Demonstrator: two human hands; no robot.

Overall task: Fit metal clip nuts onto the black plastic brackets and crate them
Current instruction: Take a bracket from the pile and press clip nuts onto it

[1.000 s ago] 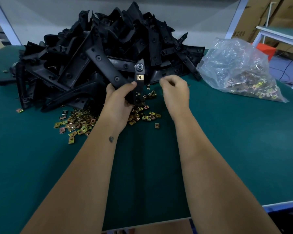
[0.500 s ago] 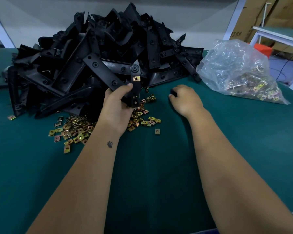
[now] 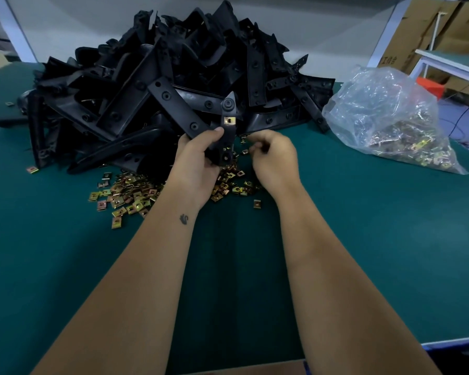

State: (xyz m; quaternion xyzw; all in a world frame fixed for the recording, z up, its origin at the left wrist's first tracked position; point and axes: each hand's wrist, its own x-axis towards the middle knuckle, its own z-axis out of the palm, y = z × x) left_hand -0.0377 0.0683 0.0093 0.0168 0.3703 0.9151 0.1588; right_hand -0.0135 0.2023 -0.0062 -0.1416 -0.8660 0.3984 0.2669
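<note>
I note the left hand (image 3: 198, 161) gripping the bracket (image 3: 226, 131) upright, one clip nut (image 3: 230, 121) fitted; the right hand (image 3: 272, 155), just beside it to the right, is curled, contents indiscernible.

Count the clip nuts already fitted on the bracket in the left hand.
1. A single clip nut sits on the upper part of the held bracket, just above the left hand thumb. Others may be hidden under the fingers.
</note>
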